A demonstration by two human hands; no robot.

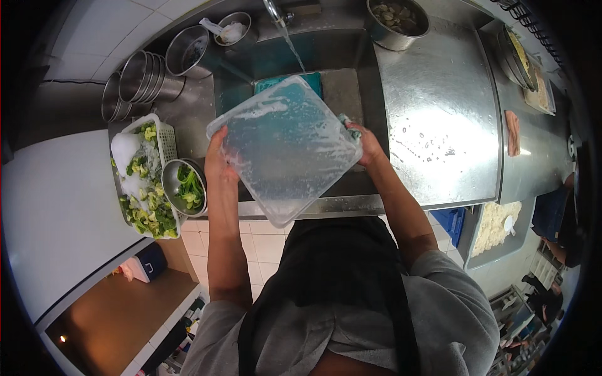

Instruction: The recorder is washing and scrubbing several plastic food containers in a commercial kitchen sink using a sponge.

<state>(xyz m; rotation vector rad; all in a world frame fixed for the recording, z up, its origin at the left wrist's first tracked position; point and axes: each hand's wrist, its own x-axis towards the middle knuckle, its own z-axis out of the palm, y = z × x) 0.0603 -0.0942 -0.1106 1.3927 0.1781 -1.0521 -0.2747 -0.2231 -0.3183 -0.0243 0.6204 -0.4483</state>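
Observation:
A clear plastic lid or shallow container (287, 150), streaked with suds and wet, is held tilted over the stainless steel sink (371, 94). My left hand (221, 160) grips its left corner, thumb on the upper face. At the right corner my right hand (367, 145) holds the rim together with a crumpled green-and-white scrubbing cloth (350, 127). Water runs from the faucet (277, 14) just beyond the far corner. Partly hidden beneath, a teal plastic piece (312, 82) lies in the sink.
To the left, a white basket (167, 138) holds broccoli and ice beside a steel bowl (171, 188) of greens. Nested steel pots (136, 77) stand behind. A pot of clams or similar pieces (397, 21) sits at the sink's back right corner. A folded cloth (512, 133) lies on the right counter.

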